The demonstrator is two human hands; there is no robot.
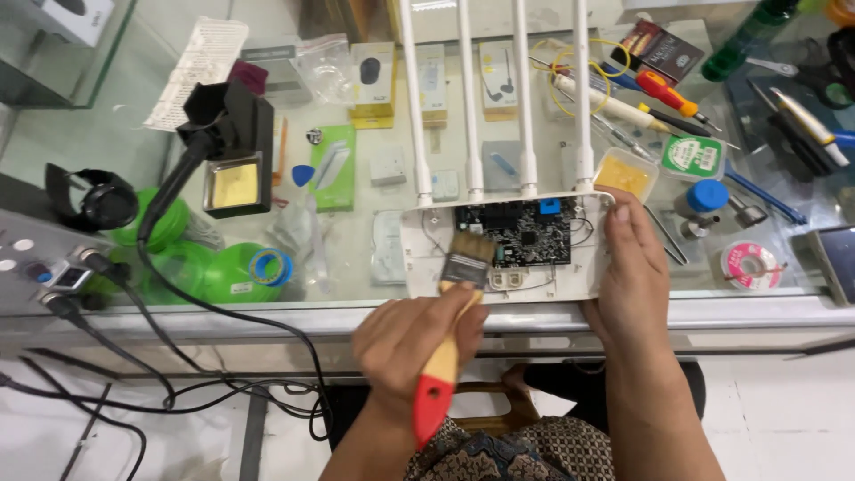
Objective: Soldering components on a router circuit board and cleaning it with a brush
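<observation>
Wooden-handled, with a red end, the paintbrush sits in the left hand, whose fingers are curled shut around the handle. Its bristles rest on the near left corner of the dark circuit board inside the opened white router. The right hand lies flat and mostly open over the router's right end, thumb along the casing edge, pinning it to the glass counter.

To my eye this is dusting work, and it goes best with light, short strokes outward off the board, bristle tips only, so the thin wires looping beside the board are not snagged. The holding hand should press on the plastic shell rather than on the components.

Just beyond the hands, four white antennas stand up from the router's far edge. Farther right of the right hand are a small yellow tub, screwdrivers and a pink solder reel. Well left of the brush hand stand a black soldering stand and green containers.
</observation>
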